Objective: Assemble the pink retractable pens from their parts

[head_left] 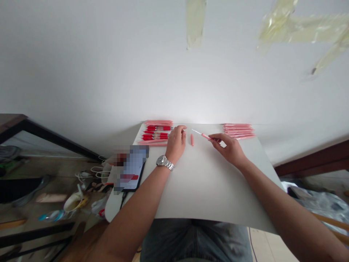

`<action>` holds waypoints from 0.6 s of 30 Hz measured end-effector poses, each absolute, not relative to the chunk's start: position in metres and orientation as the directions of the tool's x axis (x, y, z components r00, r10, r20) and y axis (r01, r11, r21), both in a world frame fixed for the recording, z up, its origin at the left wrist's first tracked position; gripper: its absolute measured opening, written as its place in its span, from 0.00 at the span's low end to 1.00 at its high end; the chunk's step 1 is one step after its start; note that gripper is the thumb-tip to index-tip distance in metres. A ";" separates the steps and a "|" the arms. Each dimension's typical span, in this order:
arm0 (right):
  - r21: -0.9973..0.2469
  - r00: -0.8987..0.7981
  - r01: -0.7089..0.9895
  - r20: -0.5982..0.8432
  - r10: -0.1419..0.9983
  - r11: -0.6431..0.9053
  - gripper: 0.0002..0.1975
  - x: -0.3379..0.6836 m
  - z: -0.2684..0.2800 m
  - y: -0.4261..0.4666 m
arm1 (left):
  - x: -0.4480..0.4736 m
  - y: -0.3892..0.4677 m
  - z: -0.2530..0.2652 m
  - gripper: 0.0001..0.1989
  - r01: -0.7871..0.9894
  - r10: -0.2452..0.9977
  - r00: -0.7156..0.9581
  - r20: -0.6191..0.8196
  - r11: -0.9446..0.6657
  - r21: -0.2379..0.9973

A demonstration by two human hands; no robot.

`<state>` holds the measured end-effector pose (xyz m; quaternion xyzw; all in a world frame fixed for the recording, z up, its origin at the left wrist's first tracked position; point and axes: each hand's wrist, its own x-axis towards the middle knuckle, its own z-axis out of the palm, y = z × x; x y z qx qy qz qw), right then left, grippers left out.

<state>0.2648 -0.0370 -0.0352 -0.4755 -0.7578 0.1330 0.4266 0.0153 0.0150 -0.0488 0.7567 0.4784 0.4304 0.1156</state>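
Pinched between the fingertips of my right hand is a pink pen barrel, with a thin white refill sticking out towards the left. A short pink pen part lies on the white table between my hands. My left hand, wearing a metal watch at the wrist, hovers beside the red pens. Its fingers are loosely bent and apart, with nothing visible between them. Pink pen pieces lie in rows behind and in front of the red pens.
A pile of pink pen barrels lies at the table's back right. On the left edge rests a phone, partly blurred out, with a cable. The wall borders the table's back. Bottles and bags litter the floor at left.
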 end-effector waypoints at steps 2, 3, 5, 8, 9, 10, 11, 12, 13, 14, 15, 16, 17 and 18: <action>-0.605 -0.184 0.612 0.517 0.836 0.509 0.10 0.265 -0.034 -0.037 | 0.015 0.016 -0.048 0.11 0.577 0.823 0.149 0.548 -0.523 0.628; -0.604 -0.184 0.613 0.517 0.836 0.509 0.10 0.265 -0.034 -0.037 | 0.015 0.016 -0.048 0.10 0.553 0.827 0.135 0.546 -0.520 0.651; -0.603 -0.186 0.613 0.517 0.835 0.510 0.10 0.265 -0.034 -0.037 | 0.014 0.018 -0.049 0.09 0.498 0.843 0.097 0.528 -0.501 0.708; -0.599 -0.191 0.613 0.521 0.832 0.515 0.10 0.265 -0.034 -0.037 | 0.014 0.020 -0.050 0.07 0.354 0.877 0.022 0.480 -0.455 0.817; -0.597 -0.190 0.614 0.523 0.831 0.516 0.10 0.265 -0.034 -0.037 | 0.015 0.021 -0.050 0.08 0.282 0.889 -0.001 0.458 -0.440 0.853; -0.596 -0.191 0.614 0.524 0.830 0.518 0.10 0.265 -0.035 -0.037 | 0.015 0.022 -0.050 0.08 0.203 0.901 -0.018 0.434 -0.422 0.884; -0.596 -0.193 0.613 0.524 0.829 0.519 0.10 0.264 -0.035 -0.037 | 0.016 0.022 -0.050 0.10 0.123 0.913 -0.030 0.407 -0.401 0.908; -0.596 -0.193 0.612 0.525 0.829 0.520 0.10 0.264 -0.035 -0.037 | 0.017 0.022 -0.050 0.11 0.048 0.925 -0.036 0.379 -0.377 0.925; -0.597 -0.194 0.610 0.524 0.829 0.521 0.10 0.264 -0.035 -0.037 | 0.017 0.022 -0.049 0.12 -0.017 0.936 -0.038 0.350 -0.351 0.936; -0.598 -0.197 0.609 0.523 0.829 0.522 0.10 0.264 -0.035 -0.037 | 0.018 0.021 -0.048 0.13 -0.069 0.945 -0.037 0.325 -0.327 0.942; -0.598 -0.199 0.607 0.522 0.829 0.523 0.10 0.264 -0.035 -0.037 | 0.018 0.020 -0.047 0.14 -0.110 0.952 -0.034 0.305 -0.307 0.945; -0.598 -0.200 0.607 0.522 0.829 0.524 0.10 0.264 -0.034 -0.037 | 0.019 0.019 -0.047 0.14 -0.140 0.957 -0.032 0.289 -0.291 0.946; -0.598 -0.201 0.606 0.522 0.829 0.524 0.10 0.264 -0.034 -0.037 | 0.020 0.018 -0.046 0.14 -0.161 0.960 -0.031 0.277 -0.278 0.947; -0.596 -0.203 0.607 0.523 0.828 0.525 0.10 0.264 -0.034 -0.037 | 0.020 0.017 -0.045 0.14 -0.175 0.963 -0.031 0.267 -0.269 0.947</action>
